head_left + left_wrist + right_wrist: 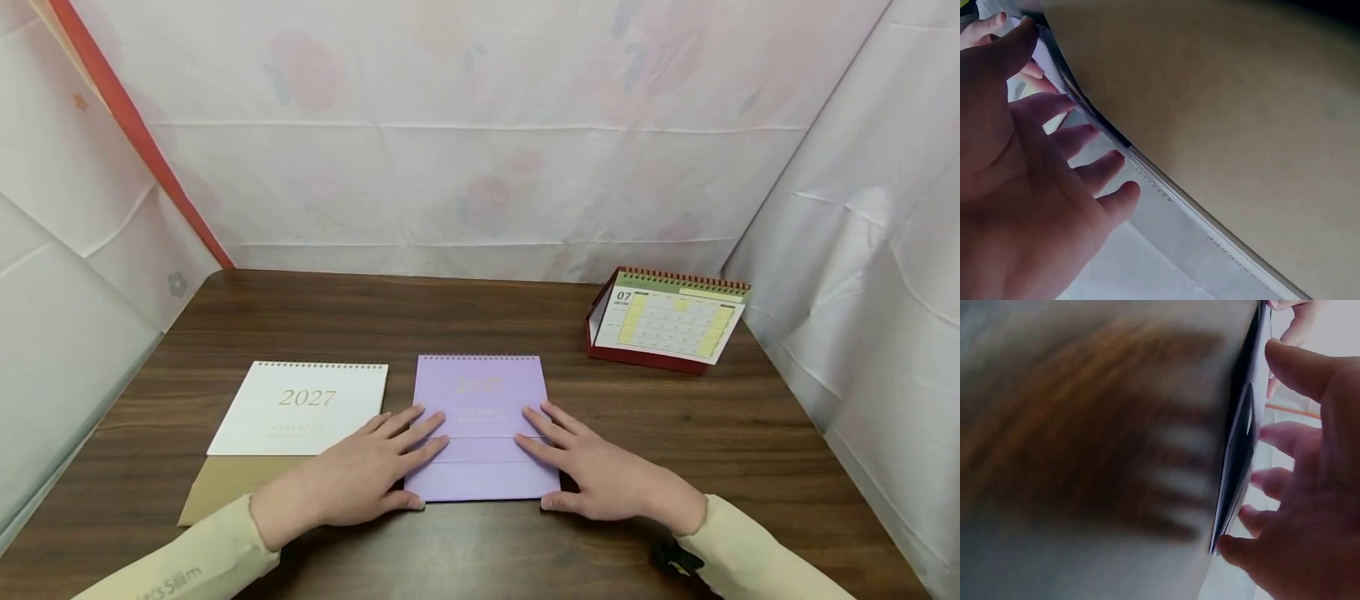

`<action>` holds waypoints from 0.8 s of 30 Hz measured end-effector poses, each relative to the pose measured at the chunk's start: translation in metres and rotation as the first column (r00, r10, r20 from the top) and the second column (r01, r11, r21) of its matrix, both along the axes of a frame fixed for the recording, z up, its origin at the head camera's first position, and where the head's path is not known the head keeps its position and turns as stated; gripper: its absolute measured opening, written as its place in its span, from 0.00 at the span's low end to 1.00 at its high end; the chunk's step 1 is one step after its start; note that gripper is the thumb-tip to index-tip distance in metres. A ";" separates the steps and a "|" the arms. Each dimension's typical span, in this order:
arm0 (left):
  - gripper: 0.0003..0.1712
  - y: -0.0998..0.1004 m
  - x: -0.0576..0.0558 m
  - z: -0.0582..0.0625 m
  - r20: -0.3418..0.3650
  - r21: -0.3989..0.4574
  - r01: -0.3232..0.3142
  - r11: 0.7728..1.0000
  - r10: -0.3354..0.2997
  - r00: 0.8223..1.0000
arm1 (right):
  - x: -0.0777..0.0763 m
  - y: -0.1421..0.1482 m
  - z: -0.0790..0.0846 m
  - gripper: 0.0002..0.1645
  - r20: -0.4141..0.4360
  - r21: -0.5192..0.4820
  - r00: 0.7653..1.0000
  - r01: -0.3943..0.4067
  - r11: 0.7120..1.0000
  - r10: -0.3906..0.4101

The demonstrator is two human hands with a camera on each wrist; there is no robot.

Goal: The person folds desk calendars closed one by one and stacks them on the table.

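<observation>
A lilac desk calendar (483, 479) with gold "2027" lettering and a spiral along its far edge lies on the table in the head view. My left hand (360, 471) rests on its left side, fingers spread and the thumb at the near left corner. Over the right side my right hand (611, 475) lies the same way, its thumb by the near right corner. In the right wrist view, a dark gap shows in the calendar's edge beside the right hand (1316, 487). Left of it lies a white 2027 calendar (300, 408), partly covered by the left hand.
A brown card base (232, 479) extends from under the white calendar. At the back right, a red-framed calendar (671, 321) stands propped up, showing page 07. The dark wooden table (480, 317) is bounded by pale curtains (480, 183) behind and at the sides.
</observation>
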State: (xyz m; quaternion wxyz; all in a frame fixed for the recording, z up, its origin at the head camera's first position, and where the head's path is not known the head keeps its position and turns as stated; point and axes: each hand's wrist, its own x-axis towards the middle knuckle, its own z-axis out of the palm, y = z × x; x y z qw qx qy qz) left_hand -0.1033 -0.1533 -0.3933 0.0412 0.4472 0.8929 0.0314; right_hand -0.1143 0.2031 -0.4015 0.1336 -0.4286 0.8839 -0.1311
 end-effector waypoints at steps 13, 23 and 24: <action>0.43 0.004 0.001 0.001 0.023 -0.014 -0.036 0.999 0.036 0.999 | -0.003 -0.005 0.005 0.43 0.071 0.112 0.997 -0.006 0.994 -0.002; 0.39 0.006 -0.011 0.000 -0.034 0.099 -0.121 0.988 0.124 0.992 | -0.006 -0.001 0.006 0.41 0.079 -0.010 0.993 0.093 0.996 -0.092; 0.39 0.006 -0.012 0.000 -0.033 0.110 -0.147 0.983 0.151 0.988 | -0.007 0.000 0.006 0.41 0.073 -0.018 0.991 0.112 0.994 -0.111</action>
